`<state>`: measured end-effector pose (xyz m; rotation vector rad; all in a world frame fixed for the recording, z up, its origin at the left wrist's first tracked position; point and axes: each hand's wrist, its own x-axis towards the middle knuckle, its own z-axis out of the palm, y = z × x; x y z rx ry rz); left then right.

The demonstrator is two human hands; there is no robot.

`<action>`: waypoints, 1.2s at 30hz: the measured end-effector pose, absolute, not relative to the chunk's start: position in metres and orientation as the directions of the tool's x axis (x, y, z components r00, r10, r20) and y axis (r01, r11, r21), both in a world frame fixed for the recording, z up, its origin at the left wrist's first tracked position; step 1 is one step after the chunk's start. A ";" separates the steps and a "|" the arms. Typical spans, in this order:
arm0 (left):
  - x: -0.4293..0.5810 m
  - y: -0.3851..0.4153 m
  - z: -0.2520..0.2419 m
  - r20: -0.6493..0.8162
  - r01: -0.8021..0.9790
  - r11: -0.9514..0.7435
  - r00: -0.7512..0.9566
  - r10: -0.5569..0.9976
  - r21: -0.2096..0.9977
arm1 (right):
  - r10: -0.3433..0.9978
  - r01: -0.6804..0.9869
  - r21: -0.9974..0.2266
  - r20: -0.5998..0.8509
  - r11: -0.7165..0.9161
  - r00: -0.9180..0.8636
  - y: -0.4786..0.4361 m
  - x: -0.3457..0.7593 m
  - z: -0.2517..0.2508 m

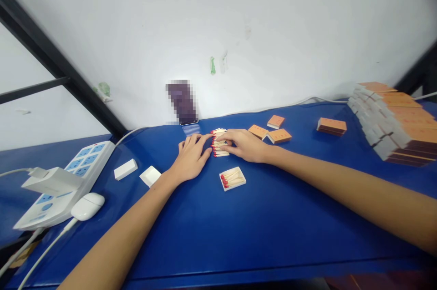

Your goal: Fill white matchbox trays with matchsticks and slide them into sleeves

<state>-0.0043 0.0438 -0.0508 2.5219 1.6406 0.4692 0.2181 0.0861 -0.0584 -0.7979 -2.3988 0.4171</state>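
Note:
A row of loose matches (221,153) lies on the blue table, red heads toward the left. My left hand (191,158) rests at the head side of the row, fingers stretched and apart, thumb and forefinger beside the heads. From the right, my right hand (246,145) reaches over the matches, its fingertips on the sticks; whether it pinches any of them is hidden. Just in front of the row sits an open white matchbox tray (233,179) with several matches in it, red heads at the left.
Two white trays (125,169) lie left, near a power strip (99,149) with a charger (54,181) and white earbud case (88,206). Orange matchboxes (279,136) lie right of the hands; a big matchbox stack (399,121) stands far right. A blurred phone (183,102) leans on the wall.

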 end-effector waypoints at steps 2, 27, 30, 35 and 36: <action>-0.004 0.044 -0.051 0.204 0.877 -0.412 0.369 0.907 0.246 | 0.628 0.448 -0.453 0.420 0.771 -0.655 0.086 0.218 -0.058; -0.004 0.042 -0.051 0.207 0.885 -0.411 0.370 0.906 0.217 | 0.620 0.455 -0.431 0.429 0.780 -0.657 0.085 0.218 -0.056; -0.004 0.043 -0.052 0.201 0.888 -0.411 0.372 0.906 0.207 | 0.603 0.454 -0.402 0.442 0.795 -0.664 0.083 0.218 -0.055; -0.003 0.043 -0.051 0.199 0.891 -0.408 0.370 0.907 0.202 | 0.561 0.452 -0.336 0.417 0.826 -0.716 0.080 0.219 -0.053; -0.003 0.043 -0.051 0.198 0.891 -0.407 0.370 0.908 0.202 | 0.556 0.452 -0.328 0.411 0.829 -0.722 0.079 0.220 -0.052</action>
